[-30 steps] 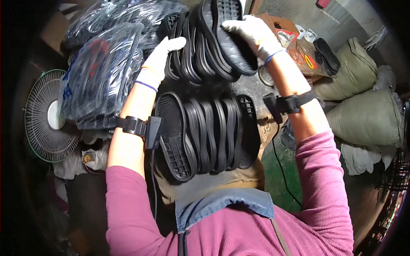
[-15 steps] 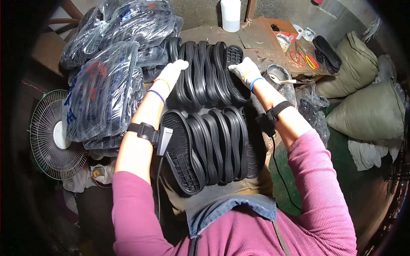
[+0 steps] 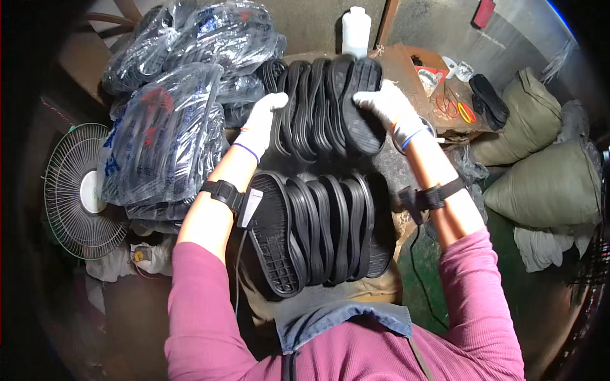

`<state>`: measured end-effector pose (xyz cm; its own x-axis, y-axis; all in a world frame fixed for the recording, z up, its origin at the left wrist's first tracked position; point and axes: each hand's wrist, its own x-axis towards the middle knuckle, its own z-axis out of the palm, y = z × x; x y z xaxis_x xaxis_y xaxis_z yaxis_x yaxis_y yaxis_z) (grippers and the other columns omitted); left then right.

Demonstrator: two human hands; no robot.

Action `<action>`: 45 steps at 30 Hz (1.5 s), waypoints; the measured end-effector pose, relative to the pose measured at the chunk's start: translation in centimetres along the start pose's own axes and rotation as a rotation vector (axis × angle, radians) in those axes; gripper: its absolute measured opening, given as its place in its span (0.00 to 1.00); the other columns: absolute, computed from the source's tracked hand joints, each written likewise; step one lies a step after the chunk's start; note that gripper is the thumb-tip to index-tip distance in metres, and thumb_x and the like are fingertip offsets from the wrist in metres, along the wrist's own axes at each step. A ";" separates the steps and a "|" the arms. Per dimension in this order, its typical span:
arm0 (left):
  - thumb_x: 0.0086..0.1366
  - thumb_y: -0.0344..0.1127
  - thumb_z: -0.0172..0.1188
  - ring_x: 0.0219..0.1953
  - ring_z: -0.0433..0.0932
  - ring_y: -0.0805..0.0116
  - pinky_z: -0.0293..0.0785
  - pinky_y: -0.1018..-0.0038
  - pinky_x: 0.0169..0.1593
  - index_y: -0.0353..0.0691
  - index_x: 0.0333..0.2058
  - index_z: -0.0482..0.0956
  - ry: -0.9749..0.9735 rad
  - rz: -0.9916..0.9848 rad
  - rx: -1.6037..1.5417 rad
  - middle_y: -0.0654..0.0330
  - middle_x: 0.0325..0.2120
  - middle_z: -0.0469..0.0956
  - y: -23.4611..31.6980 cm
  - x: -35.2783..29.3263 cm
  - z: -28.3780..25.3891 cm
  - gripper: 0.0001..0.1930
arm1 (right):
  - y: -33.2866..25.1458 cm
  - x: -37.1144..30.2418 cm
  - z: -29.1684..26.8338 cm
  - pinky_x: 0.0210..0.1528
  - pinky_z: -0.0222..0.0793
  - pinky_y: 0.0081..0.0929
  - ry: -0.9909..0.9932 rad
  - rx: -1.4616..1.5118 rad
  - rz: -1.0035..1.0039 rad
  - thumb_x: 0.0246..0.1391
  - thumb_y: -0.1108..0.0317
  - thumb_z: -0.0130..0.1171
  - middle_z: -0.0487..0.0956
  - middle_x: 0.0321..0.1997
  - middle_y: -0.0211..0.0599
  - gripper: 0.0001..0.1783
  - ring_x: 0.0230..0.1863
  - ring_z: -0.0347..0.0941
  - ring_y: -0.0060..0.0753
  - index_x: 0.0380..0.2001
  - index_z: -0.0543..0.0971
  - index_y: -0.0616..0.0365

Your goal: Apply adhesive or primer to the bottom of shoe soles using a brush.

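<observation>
Between my gloved hands stands an upright row of black shoe soles, pressed together from both ends. My left hand closes on the left end, its thumb over the edge. At the right end, my right hand grips the outermost sole, whose flat face leans out toward me. The fingers behind the soles are hidden. Nearer me, across my lap, a second row of black soles stands on edge, untouched. Its leftmost sole shows its gridded inner face.
Plastic-wrapped bundles of soles are piled at left beside a fan. A white bottle stands at the back. Scissors and a tin are on the bench at right, near green sacks. Cables hang from both forearm straps.
The far row has shifted a little to the right and looks lifted and tilted, its right end sole turned. Both hands moved with it. The near row stays on my lap.
</observation>
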<state>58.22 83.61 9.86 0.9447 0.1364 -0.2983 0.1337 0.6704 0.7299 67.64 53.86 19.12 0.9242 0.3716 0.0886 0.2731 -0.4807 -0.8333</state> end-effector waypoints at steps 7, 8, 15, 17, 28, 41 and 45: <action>0.70 0.43 0.54 0.50 0.83 0.46 0.78 0.52 0.58 0.27 0.57 0.75 -0.097 -0.026 -0.038 0.41 0.55 0.80 -1.6 3.6 -2.9 0.26 | -4.4 3.4 0.1 0.50 0.79 0.38 0.033 -0.068 -0.352 0.48 0.52 0.71 0.85 0.41 0.61 0.32 0.45 0.84 0.52 0.47 0.80 0.71; 0.68 0.45 0.58 0.52 0.81 0.45 0.75 0.57 0.60 0.31 0.61 0.70 0.130 0.214 0.820 0.42 0.56 0.77 -2.3 4.6 -1.4 0.29 | -1.3 4.5 1.5 0.53 0.77 0.41 0.147 -0.198 -0.318 0.48 0.51 0.69 0.85 0.42 0.60 0.30 0.48 0.83 0.58 0.46 0.83 0.66; 0.65 0.60 0.62 0.71 0.60 0.51 0.60 0.53 0.69 0.44 0.69 0.65 0.120 -0.024 0.948 0.52 0.72 0.60 0.0 0.3 4.1 0.40 | 4.1 4.9 2.3 0.57 0.76 0.38 -0.237 0.020 0.022 0.55 0.53 0.67 0.85 0.50 0.50 0.28 0.51 0.82 0.46 0.52 0.81 0.62; 0.67 0.60 0.61 0.75 0.57 0.61 0.59 0.48 0.71 0.43 0.71 0.63 0.027 -0.127 0.878 0.56 0.74 0.59 -0.5 0.0 8.7 0.41 | 9.2 5.6 -0.7 0.59 0.76 0.32 -0.496 0.663 0.182 0.63 0.57 0.65 0.83 0.55 0.41 0.29 0.53 0.80 0.34 0.61 0.76 0.62; 0.77 0.36 0.51 0.66 0.69 0.66 0.57 0.64 0.74 0.35 0.66 0.69 -0.154 0.212 0.759 0.54 0.66 0.70 1.3 0.1 3.6 0.23 | -0.2 3.4 4.8 0.56 0.81 0.31 -0.450 0.782 0.280 0.63 0.63 0.67 0.84 0.53 0.41 0.22 0.49 0.84 0.33 0.56 0.79 0.64; 0.73 0.40 0.54 0.70 0.65 0.48 0.60 0.60 0.72 0.43 0.65 0.72 -0.071 0.860 1.622 0.44 0.67 0.67 1.4 -3.8 8.5 0.24 | 0.3 4.9 6.3 0.55 0.82 0.40 -0.615 0.222 -0.302 0.57 0.56 0.70 0.78 0.63 0.47 0.33 0.58 0.80 0.46 0.63 0.74 0.57; 0.69 0.50 0.57 0.70 0.63 0.39 0.63 0.56 0.71 0.54 0.64 0.75 0.108 0.732 1.965 0.38 0.70 0.60 3.0 -6.0 3.3 0.26 | -5.4 -0.9 1.5 0.56 0.79 0.39 -0.705 0.309 -0.138 0.65 0.58 0.61 0.81 0.58 0.34 0.26 0.56 0.79 0.37 0.65 0.74 0.50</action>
<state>53.97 82.41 15.83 0.9517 0.0359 0.3049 -0.0326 -0.9757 0.2166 64.95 57.34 22.67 0.4715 0.8784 -0.0786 0.1906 -0.1885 -0.9634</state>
